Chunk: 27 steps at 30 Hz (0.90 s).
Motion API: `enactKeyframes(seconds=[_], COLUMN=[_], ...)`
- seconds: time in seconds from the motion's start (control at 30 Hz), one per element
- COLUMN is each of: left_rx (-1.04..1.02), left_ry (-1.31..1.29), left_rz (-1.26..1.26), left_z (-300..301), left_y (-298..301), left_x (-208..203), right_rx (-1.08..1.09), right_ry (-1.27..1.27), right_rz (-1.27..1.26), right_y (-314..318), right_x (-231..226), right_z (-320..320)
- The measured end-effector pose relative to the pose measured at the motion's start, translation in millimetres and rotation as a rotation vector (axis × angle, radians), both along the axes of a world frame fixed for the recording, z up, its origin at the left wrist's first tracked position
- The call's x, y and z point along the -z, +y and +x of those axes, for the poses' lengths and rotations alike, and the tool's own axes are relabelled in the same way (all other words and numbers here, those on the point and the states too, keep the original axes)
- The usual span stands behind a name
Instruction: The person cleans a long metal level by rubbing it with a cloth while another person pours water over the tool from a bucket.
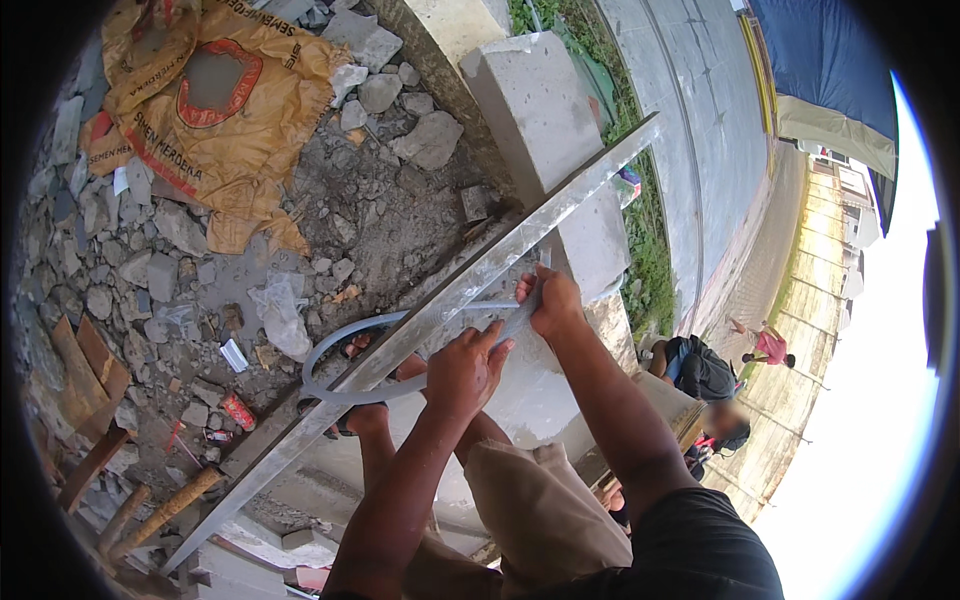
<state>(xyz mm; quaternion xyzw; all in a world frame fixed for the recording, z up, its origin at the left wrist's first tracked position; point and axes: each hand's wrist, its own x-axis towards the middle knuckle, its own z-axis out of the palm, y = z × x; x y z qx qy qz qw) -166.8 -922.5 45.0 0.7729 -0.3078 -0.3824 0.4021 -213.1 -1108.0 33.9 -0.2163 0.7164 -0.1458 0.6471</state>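
Note:
A pale grey flexible hose (345, 330) loops out to the left, passing across a long metal straightedge bar (420, 325). My right hand (556, 303) is closed round the hose close to its tip, which points up past my fingers. Lower and to the left, my left hand (465, 368) grips the same hose, its fingers partly hidden behind the back of the hand. The bar runs slantwise from the lower left to the upper right, just beyond both hands, and crosses over a light grey block (540, 110).
Broken concrete rubble (430, 140) covers the ground at left, with a torn brown cement sack (250, 110) on it. Wooden pieces (165, 510) stick up at lower left. A paved road (690, 130) lies beyond a grass strip. People (715, 425) are at the right.

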Motion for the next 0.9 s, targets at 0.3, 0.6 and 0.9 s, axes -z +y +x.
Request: enactKeyframes(seconds=[0.3,0.6,0.9], left_rx=[0.049,0.223,0.103], left_ry=[0.064,0.297,-0.173], left_rz=[0.354,0.349,0.476], left_z=[42.0,40.2,-2.3], left_y=[-16.4,-16.0,-2.0], left_x=[133.6,119.8,108.3], right_rx=[-0.174,-0.222,-0.427], right_ry=[0.065,0.107,0.395], right_rz=[-0.168,-0.31,-0.44], right_y=[-62.7,-114.7,-102.9], right_x=[-30.2,-58.4,-66.3], right_z=[-25.3,-35.4,-28.1])
